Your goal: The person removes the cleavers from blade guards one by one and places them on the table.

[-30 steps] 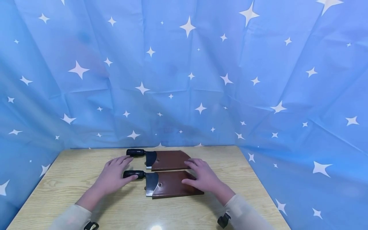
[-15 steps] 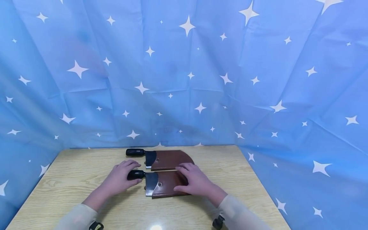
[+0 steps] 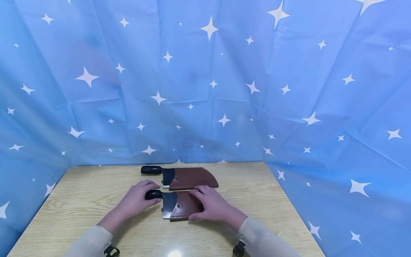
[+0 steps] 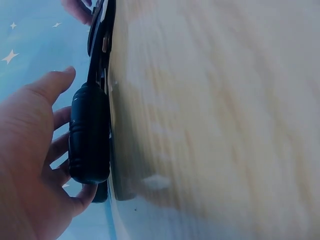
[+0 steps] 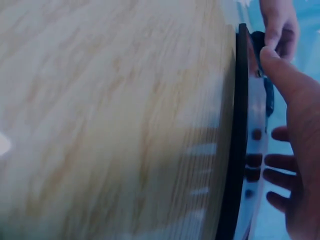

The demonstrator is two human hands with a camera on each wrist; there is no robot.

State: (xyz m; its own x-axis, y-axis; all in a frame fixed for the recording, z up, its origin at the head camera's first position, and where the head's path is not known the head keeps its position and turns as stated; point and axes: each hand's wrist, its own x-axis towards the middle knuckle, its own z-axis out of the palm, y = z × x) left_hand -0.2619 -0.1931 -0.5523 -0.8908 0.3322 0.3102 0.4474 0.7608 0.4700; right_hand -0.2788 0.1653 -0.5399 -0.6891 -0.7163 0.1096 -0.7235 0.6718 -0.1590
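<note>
Two cleavers lie parallel on the table, handles to the left and blades in brown leather sheaths. My left hand (image 3: 136,198) is at the near cleaver's black handle (image 3: 153,194), thumb and fingers spread to either side. In the left wrist view the thumb stands clear of this handle (image 4: 89,135), with the fingers beyond it; contact cannot be made out. Over the right part of the near cleaver's sheath (image 3: 184,210) is my right hand (image 3: 213,207), fingers loosely spread. The right wrist view shows those fingers apart from the sheath, mirrored in its glossy face (image 5: 256,150).
Behind the near one lies the far cleaver (image 3: 192,177), close to the back of the wooden table (image 3: 90,189). A blue curtain (image 3: 192,71) with white stars hangs behind the table and along its sides. Each wrist wears a dark strap.
My left hand has moved right and slightly nearer, from between the two handles to around the near one. My right hand has slid left over the near sheath. Both cleavers stay in place.
</note>
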